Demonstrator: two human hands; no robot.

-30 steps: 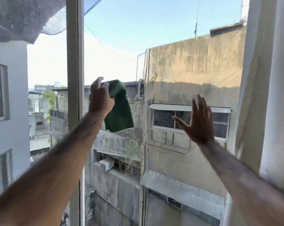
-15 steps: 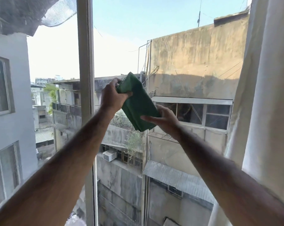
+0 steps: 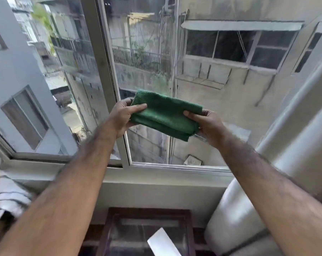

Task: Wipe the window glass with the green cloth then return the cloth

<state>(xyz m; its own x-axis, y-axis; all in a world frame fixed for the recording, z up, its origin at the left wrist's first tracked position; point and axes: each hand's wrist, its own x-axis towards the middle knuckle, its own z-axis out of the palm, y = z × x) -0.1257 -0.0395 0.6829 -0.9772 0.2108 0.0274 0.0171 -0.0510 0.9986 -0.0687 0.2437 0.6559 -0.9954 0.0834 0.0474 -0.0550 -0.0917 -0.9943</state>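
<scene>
The green cloth (image 3: 165,112) is folded into a thick rectangle and held level in front of the window glass (image 3: 221,93), not touching it. My left hand (image 3: 124,115) grips the cloth's left end, thumb on top. My right hand (image 3: 206,122) grips its right end, thumb on top as well. The pane behind the cloth shows the buildings outside. Both forearms reach up from the bottom of the view.
A white window frame post (image 3: 108,74) stands just left of the cloth and the sill (image 3: 156,174) runs below. A pale curtain (image 3: 295,145) hangs at the right. A dark wooden table (image 3: 149,213) with a glass top and a white sheet (image 3: 163,242) stands beneath.
My right hand came off the glass and took hold of the cloth. Both hands have lowered with it and the cloth is now folded flat. The view has tilted down.
</scene>
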